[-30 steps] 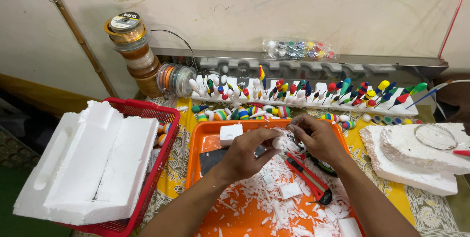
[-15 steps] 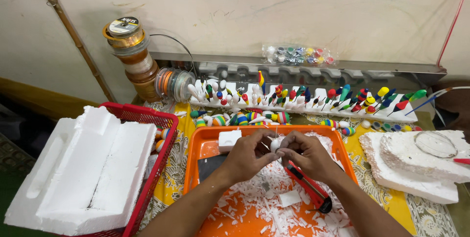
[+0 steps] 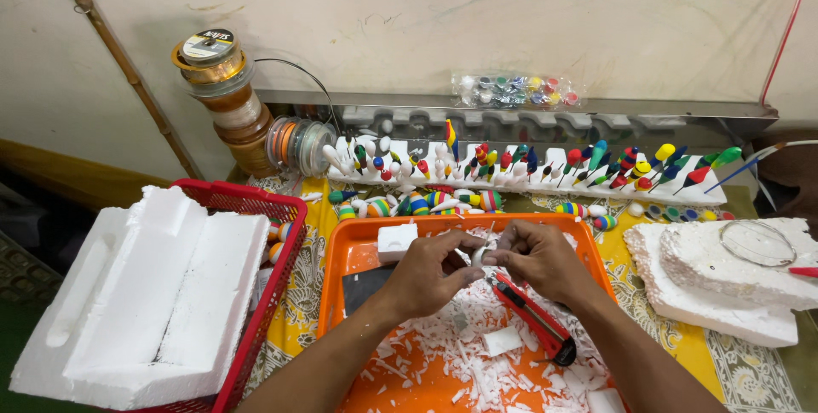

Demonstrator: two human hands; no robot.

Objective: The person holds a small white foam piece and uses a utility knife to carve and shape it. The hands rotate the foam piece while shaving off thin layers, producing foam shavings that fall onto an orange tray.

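While both hands meet over an orange tray, the scene reads as follows.

Left hand: the left hand has thumb and fingers pinched together on a small white foam bit.
Right hand: the right hand has its fingertips closed on the same foam bit from the other side; a red cutter runs out from under the palm, and whether the hand grips it cannot be told.
Foam bit: held between the fingertips of both hands, above the tray.
Tray: the orange tray lies beneath the fingers, strewn with white shavings.
Cube: a white foam cube sits just left of the left fingers, at the tray's far edge.
Dark sheet: a grey sheet lies under the left wrist.
Floats: painted floats stand in a white rack beyond the fingers, more lying loose before it.
Basket: a red basket, well left of the hands, carries a large foam block.
Slabs: foam slabs rest well right of the right hand.
Spools: stacked spools stand far left, against the wall.
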